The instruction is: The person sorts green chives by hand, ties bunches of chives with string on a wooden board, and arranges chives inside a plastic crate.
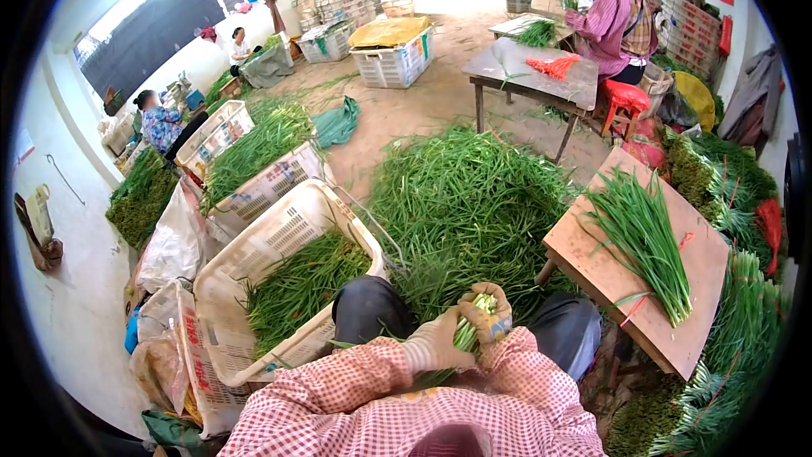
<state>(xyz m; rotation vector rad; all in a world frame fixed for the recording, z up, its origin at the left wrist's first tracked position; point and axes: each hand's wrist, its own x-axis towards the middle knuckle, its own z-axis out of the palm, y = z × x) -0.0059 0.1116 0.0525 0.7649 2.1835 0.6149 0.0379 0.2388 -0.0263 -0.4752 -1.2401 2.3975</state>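
Both of my hands wear pale work gloves and close round one small bunch of garlic chives [466,337] above my lap. My left hand [440,344] wraps it from the left side. Higher up, my right hand [494,319] grips it close to the pale stem ends, which point up and away from me. Just beyond my knees spreads a big loose heap of garlic chives [465,203]. On a small wooden table [575,241] to my right lies a larger bunch of chives [647,241], with red ties under and beside it.
A white plastic crate [220,322] partly filled with greens stands by my left knee, with another full crate [271,178] behind it. Tied bundles [740,338] are stacked at far right. A co-worker [613,21] sits at a farther table [541,72]; other people sit along the left wall.
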